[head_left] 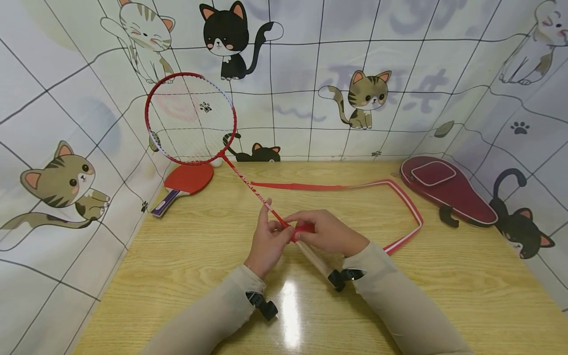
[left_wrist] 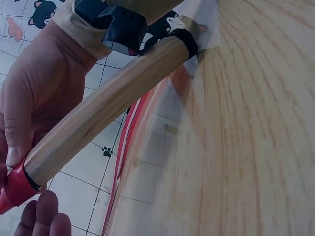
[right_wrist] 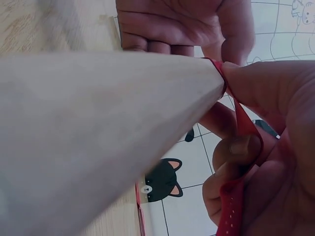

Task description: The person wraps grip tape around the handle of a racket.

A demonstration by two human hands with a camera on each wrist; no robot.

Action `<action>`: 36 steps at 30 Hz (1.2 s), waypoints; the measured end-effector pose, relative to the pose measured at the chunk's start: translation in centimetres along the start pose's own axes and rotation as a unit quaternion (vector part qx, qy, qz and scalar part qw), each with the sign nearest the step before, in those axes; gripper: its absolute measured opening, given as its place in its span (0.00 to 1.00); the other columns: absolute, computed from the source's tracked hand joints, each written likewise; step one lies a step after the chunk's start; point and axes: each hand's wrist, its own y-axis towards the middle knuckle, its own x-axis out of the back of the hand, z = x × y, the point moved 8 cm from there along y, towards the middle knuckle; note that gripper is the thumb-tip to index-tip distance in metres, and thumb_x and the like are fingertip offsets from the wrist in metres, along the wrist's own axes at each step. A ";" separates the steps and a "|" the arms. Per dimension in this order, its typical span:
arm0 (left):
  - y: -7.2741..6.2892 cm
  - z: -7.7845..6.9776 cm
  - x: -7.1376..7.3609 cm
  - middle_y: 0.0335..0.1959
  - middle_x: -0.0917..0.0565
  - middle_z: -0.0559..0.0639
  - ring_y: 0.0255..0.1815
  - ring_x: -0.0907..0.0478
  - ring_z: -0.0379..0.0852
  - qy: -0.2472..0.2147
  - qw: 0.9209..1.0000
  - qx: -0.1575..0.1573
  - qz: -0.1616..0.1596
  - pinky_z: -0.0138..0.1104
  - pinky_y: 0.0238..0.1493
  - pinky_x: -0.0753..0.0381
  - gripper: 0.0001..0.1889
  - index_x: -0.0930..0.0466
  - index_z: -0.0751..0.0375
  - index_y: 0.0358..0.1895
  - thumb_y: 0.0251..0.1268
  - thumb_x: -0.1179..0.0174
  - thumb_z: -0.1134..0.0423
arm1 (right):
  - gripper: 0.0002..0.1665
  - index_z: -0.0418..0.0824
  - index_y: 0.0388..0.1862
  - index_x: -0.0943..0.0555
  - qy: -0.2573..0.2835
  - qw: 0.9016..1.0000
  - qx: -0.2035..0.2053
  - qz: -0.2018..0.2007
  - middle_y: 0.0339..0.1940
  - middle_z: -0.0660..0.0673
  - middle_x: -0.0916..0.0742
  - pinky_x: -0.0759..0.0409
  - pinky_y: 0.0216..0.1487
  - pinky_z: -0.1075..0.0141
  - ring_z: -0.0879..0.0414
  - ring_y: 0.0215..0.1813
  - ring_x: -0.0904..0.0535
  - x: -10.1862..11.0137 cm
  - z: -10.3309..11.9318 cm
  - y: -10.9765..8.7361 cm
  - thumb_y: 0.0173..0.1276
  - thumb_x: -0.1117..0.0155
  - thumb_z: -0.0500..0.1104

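Observation:
A badminton racket (head_left: 255,188) slants across the head view, its head up at the left and its bare wooden handle (head_left: 316,257) toward me. My left hand (head_left: 269,241) holds it where the shaft meets the handle, one finger pointing up beside the shaft. On the other side, my right hand (head_left: 330,230) pinches red grip tape (right_wrist: 244,123) at the handle's upper end. In the left wrist view, the tape wraps the handle's top (left_wrist: 18,184), under the right thumb. The tape's long tail (head_left: 406,199) loops over the table behind and right of my hands.
A red table-tennis bat (head_left: 191,178) lies at the back left, with a white ball (head_left: 216,161) beside it. At the back right lies a dark red racket case (head_left: 445,190). Cat-print cloth (head_left: 301,118) walls the wooden table (head_left: 177,276) at the back and sides.

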 end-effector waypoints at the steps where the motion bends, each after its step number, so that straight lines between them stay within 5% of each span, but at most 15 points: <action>1: 0.0 0.0 0.0 0.36 0.14 0.56 0.35 0.15 0.52 0.008 1.000 0.001 0.001 0.35 0.40 0.17 0.48 0.56 0.36 0.86 0.73 0.36 0.65 | 0.25 0.49 0.67 0.16 -0.004 1.000 0.002 -0.001 0.37 0.54 0.11 0.16 0.41 0.64 0.58 0.36 0.17 0.0 0.1 0.0 0.73 0.30 0.36; 10: 0.2 0.1 0.0 0.37 0.12 0.58 0.37 0.14 0.44 0.013 1.000 0.006 0.009 0.37 0.46 0.13 0.47 0.58 0.41 0.86 0.74 0.39 0.68 | 0.25 0.51 0.67 0.15 -0.030 0.999 0.014 -0.004 0.38 0.56 0.11 0.16 0.39 0.65 0.60 0.35 0.17 0.0 -0.1 0.1 0.72 0.26 0.41; 22: 0.1 -0.1 -0.1 0.38 0.13 0.61 0.36 0.14 0.46 0.004 1.000 -0.003 0.008 0.36 0.45 0.14 0.46 0.58 0.43 0.86 0.73 0.42 0.70 | 0.26 0.52 0.69 0.17 -0.015 1.000 0.002 0.024 0.46 0.55 0.11 0.15 0.53 0.62 0.61 0.46 0.13 -0.1 -0.3 -0.1 0.75 0.32 0.37; 36: 0.3 0.0 -0.2 0.39 0.13 0.59 0.38 0.14 0.47 -0.011 1.000 0.002 0.016 0.37 0.48 0.15 0.47 0.58 0.40 0.85 0.71 0.43 0.73 | 0.28 0.48 0.72 0.20 -0.015 1.000 0.004 0.025 0.49 0.50 0.10 0.16 0.43 0.64 0.60 0.37 0.15 0.1 -0.2 -0.1 0.75 0.31 0.37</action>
